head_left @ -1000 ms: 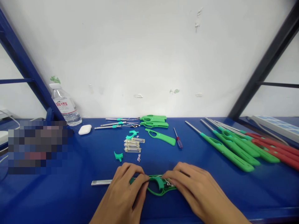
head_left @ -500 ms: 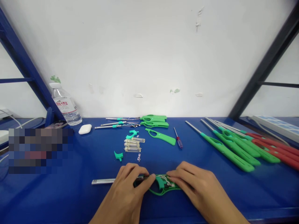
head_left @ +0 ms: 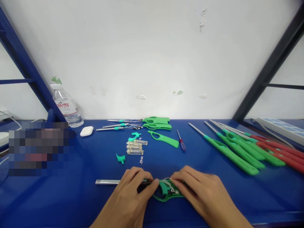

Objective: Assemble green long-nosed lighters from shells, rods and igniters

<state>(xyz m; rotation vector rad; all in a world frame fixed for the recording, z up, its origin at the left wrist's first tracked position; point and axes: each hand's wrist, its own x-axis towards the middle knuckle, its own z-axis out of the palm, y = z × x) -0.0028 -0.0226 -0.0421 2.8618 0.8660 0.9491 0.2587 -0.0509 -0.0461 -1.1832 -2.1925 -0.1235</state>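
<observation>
An opened green gas lighter (head_left: 163, 199) lies at the front of the blue table, its teal trigger (head_left: 163, 187) and white wires (head_left: 171, 186) exposed. Its metal tube (head_left: 107, 182) points left. My left hand (head_left: 133, 190) is closed round the front of the lighter, thumb and fingers by the tube's base. On the handle end, my right hand (head_left: 197, 190) presses its fingertips near the wires, covering part of the casing. What lies under both palms is hidden.
Beyond my hands lie a loose teal trigger (head_left: 121, 158), several clear fuel tanks (head_left: 135, 148), green casing halves (head_left: 163, 139) and a screwdriver (head_left: 181, 144). Whole green lighters (head_left: 234, 156) and red ones (head_left: 282, 152) lie at right. A water bottle (head_left: 67, 107) and white case (head_left: 86, 131) stand left.
The lighter has shifted slightly, its tube tip a little right and up. My right fingertips have moved slightly over the wires; both hands keep their hold.
</observation>
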